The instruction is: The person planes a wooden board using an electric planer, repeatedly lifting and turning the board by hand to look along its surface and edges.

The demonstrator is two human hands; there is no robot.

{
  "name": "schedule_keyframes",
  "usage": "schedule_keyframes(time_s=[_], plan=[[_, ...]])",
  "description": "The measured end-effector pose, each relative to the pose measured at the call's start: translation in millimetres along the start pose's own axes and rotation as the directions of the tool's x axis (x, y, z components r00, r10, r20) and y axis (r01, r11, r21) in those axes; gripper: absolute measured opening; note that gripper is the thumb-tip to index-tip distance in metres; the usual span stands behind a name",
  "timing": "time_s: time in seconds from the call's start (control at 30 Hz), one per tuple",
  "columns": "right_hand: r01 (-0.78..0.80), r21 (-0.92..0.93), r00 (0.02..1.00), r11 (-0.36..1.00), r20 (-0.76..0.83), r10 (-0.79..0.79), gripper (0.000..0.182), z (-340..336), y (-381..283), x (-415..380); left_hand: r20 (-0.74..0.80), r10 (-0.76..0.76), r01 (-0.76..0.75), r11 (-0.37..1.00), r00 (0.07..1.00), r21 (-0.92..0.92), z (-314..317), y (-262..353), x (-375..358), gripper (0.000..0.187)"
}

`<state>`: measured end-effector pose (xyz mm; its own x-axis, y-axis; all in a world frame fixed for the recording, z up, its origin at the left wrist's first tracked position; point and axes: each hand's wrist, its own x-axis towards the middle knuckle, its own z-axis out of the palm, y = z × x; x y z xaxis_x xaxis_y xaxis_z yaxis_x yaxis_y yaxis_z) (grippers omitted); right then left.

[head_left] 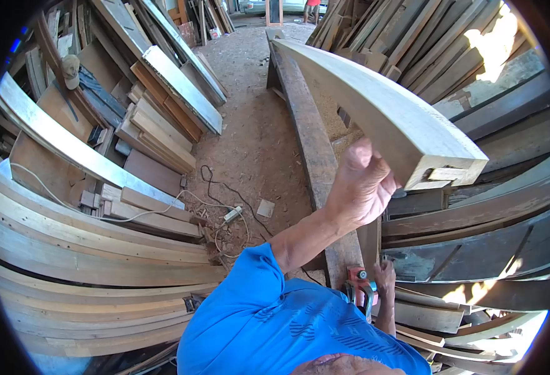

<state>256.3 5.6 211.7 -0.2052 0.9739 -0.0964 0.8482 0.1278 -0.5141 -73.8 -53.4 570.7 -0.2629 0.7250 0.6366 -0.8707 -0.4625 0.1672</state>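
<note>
A long, pale wooden board [381, 106] rises at a tilt above the bench, its near end toward me. That end shows a rectangular tenon or slot on its cut face. My left hand [367, 181] is closed around the board's lower edge close to this end. Lower down, my right hand [385, 276] is beside the workbench's right edge with its fingers curled; what they hold, if anything, is too small to make out. Just left of it, a red and black power tool [361, 284], possibly an electric planer, sits on the long wooden workbench [312, 140].
Stacked planks [93, 256] fill the left side, and more boards [475, 240] lie along the right. Leaning boards [406, 37] stand at the back right. A power strip [233, 214] and cords lie on the dusty floor [250, 137]. A distant person [312, 9] stands at the top.
</note>
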Motion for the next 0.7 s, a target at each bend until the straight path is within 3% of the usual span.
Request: schedule_keyframes(time_s=[0.1, 0.2, 0.3, 0.37, 0.4, 0.43, 0.5, 0.57, 0.63, 0.67, 0.7], plan=[[-0.116, -0.185, 0.993, 0.976, -0.009, 0.116, 0.069, 13, 50, -35, -0.01, -0.018, 0.019, 0.997, 1.0, 0.07, -12, 8, -12, 0.05], [-0.394, 0.094, 0.893, 0.914, 0.276, 0.356, 0.08, 10, 59, -65, -0.075, 0.072, -0.07, 0.997, 0.995, 0.029, -14, 15, -27, 0.061], [-0.426, 0.252, 0.871, 0.869, 0.374, 0.319, 0.074, 12, 45, -93, -0.058, 0.142, -0.137, 0.987, 0.988, 0.085, -14, 33, -42, 0.062], [-0.337, 0.14, 0.937, 0.931, 0.148, 0.317, 0.068, 52, 78, -97, -0.014, 0.102, -0.101, 0.993, 0.995, 0.063, -21, 55, -46, 0.068], [-0.445, 0.126, 0.887, 0.887, 0.202, 0.416, 0.066, 47, 68, -93, 0.024, 0.083, -0.084, 0.995, 0.996, 0.062, -20, 64, -46, 0.071], [-0.402, 0.199, 0.913, 0.894, 0.16, 0.375, 0.068, 53, 70, -90, 0.059, 0.067, -0.071, 0.994, 0.996, 0.077, -16, 69, -43, 0.072], [-0.43, 0.298, 0.898, 0.852, 0.234, 0.372, 0.07, 28, 43, -89, 0.091, 0.046, -0.056, 0.993, 0.995, 0.107, -8, 78, -39, 0.074], [-0.466, 0.25, 0.875, 0.849, 0.268, 0.402, 0.068, 23, 40, -87, 0.088, 0.036, -0.045, 0.993, 0.995, 0.107, -5, 80, -39, 0.075], [-0.51, 0.222, 0.842, 0.831, 0.323, 0.431, 0.068, 30, 57, -82, 0.085, 0.026, -0.033, 0.996, 0.996, 0.085, -4, 81, -38, 0.075], [-0.418, 0.205, 0.893, 0.885, 0.274, 0.358, 0.057, 65, 98, -78, 0.083, 0.023, -0.03, 0.997, 0.996, 0.077, -4, 81, -39, 0.074], [-0.388, 0.246, 0.904, 0.888, 0.289, 0.315, 0.062, 94, 132, -72, 0.084, 0.026, -0.032, 0.997, 0.996, 0.073, -3, 79, -39, 0.074]])
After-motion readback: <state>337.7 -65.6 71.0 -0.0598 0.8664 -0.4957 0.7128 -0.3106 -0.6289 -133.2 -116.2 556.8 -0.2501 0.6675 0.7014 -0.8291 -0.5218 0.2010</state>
